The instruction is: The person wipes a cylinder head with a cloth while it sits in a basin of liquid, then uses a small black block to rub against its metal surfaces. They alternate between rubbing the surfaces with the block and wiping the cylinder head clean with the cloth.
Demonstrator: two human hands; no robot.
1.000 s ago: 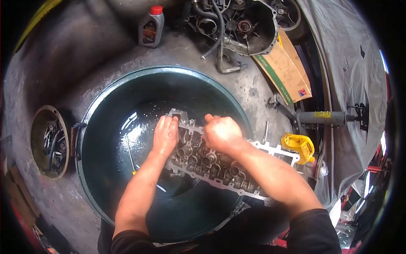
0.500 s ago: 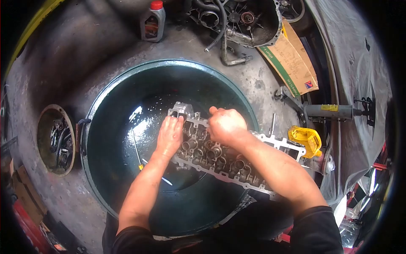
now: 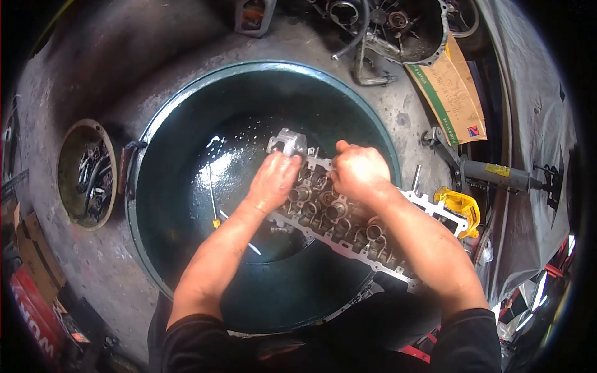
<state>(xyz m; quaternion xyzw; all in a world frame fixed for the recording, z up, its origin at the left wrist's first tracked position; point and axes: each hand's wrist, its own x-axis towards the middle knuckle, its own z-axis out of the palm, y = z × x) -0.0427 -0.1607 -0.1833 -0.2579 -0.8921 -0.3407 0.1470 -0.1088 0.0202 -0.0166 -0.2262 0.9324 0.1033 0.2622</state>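
A metal engine cylinder head lies slantwise across the right side of a dark green tub, its valve bores facing up. My left hand grips the cylinder head near its left end, fingers bent over the edge beside a raised cast housing. Over the upper edge, my right hand is closed in a fist, with the thumb side up. Whatever it may hold is hidden by the fingers. In the tub lie a screwdriver-like rod with a yellow end and a thin white stick.
A round pan of metal parts stands left of the tub. Behind are a grey bottle, a gearbox housing and flattened cardboard. At the right are a yellow container and a grey cylinder.
The camera view has shifted, so the tub and floor objects sit higher and further right. My left fingers look more bent over the cylinder head's end; my right fist stays at its upper edge.
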